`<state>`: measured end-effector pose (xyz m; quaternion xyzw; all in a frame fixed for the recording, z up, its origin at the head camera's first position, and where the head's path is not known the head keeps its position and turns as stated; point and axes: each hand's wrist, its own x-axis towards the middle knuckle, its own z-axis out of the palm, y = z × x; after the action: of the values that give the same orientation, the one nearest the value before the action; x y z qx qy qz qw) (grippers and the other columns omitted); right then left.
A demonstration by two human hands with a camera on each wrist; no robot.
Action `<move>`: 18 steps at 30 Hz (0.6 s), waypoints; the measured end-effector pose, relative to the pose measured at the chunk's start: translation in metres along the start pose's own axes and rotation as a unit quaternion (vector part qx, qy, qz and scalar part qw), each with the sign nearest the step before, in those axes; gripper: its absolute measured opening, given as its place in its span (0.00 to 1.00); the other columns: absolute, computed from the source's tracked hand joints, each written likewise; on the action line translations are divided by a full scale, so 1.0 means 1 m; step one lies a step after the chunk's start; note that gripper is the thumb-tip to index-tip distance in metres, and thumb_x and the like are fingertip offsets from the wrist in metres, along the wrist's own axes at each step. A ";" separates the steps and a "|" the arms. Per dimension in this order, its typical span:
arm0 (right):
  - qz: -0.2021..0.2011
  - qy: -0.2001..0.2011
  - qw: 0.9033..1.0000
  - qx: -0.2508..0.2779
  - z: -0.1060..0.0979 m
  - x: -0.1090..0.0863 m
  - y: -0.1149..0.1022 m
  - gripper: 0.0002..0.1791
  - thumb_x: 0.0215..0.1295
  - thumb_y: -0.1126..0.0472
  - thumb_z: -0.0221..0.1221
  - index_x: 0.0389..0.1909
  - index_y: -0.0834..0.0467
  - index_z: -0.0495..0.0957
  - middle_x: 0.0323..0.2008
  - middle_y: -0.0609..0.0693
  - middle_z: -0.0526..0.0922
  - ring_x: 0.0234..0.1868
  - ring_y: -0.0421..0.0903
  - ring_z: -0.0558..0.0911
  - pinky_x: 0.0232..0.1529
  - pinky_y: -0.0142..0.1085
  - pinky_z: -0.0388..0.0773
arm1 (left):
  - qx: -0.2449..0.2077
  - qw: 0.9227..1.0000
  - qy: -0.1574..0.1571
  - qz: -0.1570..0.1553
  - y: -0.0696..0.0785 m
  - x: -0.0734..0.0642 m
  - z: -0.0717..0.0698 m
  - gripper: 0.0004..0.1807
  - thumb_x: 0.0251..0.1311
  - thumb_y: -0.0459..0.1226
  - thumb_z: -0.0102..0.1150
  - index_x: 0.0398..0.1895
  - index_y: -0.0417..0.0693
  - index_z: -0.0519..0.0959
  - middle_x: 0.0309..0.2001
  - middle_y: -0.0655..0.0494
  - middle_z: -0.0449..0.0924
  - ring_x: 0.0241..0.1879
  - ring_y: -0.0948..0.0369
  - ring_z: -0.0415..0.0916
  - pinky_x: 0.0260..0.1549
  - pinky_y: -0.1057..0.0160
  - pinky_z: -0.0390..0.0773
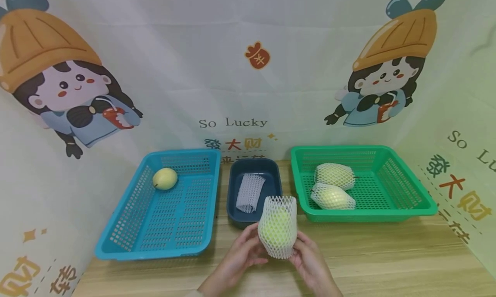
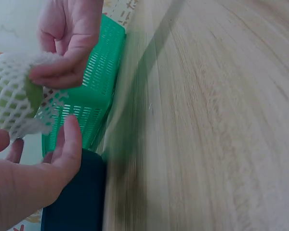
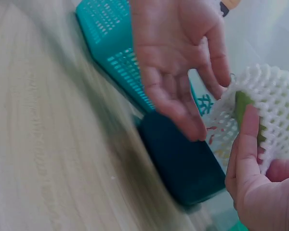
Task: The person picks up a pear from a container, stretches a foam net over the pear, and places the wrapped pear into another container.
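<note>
A pale green pear (image 1: 278,228) sits inside a white foam net sleeve (image 1: 288,202), held up between both hands in front of the dark bin. At its left side, my left hand (image 1: 242,252) pinches the net between thumb and index finger, the other fingers spread away. My right hand (image 1: 311,260) holds the opposite side, thumb and fingers around the net's lower part. In the right wrist view a bare patch of green pear skin (image 3: 241,106) shows at the sleeve's opening, beside the right fingertips (image 3: 251,115).
A blue basket (image 1: 178,208) at left holds one unwrapped yellow pear (image 1: 165,178). The small dark blue bin (image 1: 235,202) in the middle contains a flat foam net (image 1: 250,193). To the right, a green basket (image 1: 387,211) holds two net-wrapped pears (image 1: 334,196). A printed cloth hangs behind.
</note>
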<state>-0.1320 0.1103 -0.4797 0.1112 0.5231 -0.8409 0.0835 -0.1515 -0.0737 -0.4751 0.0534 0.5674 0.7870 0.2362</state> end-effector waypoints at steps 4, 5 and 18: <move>0.001 0.011 1.000 -0.023 -0.003 -0.001 -0.004 0.25 0.70 0.65 0.44 0.63 0.73 0.56 0.38 0.46 0.79 0.39 0.38 0.80 0.44 0.30 0.78 | 0.046 0.999 0.000 0.007 0.002 0.001 -0.002 0.30 0.68 0.49 0.42 0.66 0.37 0.58 0.44 0.58 0.76 0.43 0.63 0.74 0.42 0.60 0.76; 0.002 0.012 0.999 -0.034 -0.004 -0.002 -0.005 0.25 0.70 0.63 0.44 0.63 0.73 0.57 0.38 0.46 0.79 0.38 0.39 0.80 0.43 0.30 0.79 | 0.056 0.998 -0.003 0.006 0.003 0.001 -0.001 0.31 0.68 0.49 0.42 0.66 0.36 0.57 0.44 0.57 0.76 0.42 0.63 0.74 0.43 0.59 0.77; -0.029 -0.033 0.985 -0.164 -0.005 -0.008 -0.013 0.33 0.69 0.52 0.50 0.64 0.71 0.58 0.49 0.56 0.77 0.42 0.41 0.79 0.42 0.35 0.78 | 0.140 0.990 -0.024 0.020 0.004 -0.002 0.006 0.34 0.65 0.41 0.52 0.65 0.32 0.51 0.49 0.36 0.77 0.44 0.44 0.79 0.39 0.54 0.80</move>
<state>-0.1273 0.1209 -0.4689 0.0533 0.6540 -0.7489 0.0932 -0.1493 -0.0698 -0.4685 0.1162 0.6652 0.7027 0.2243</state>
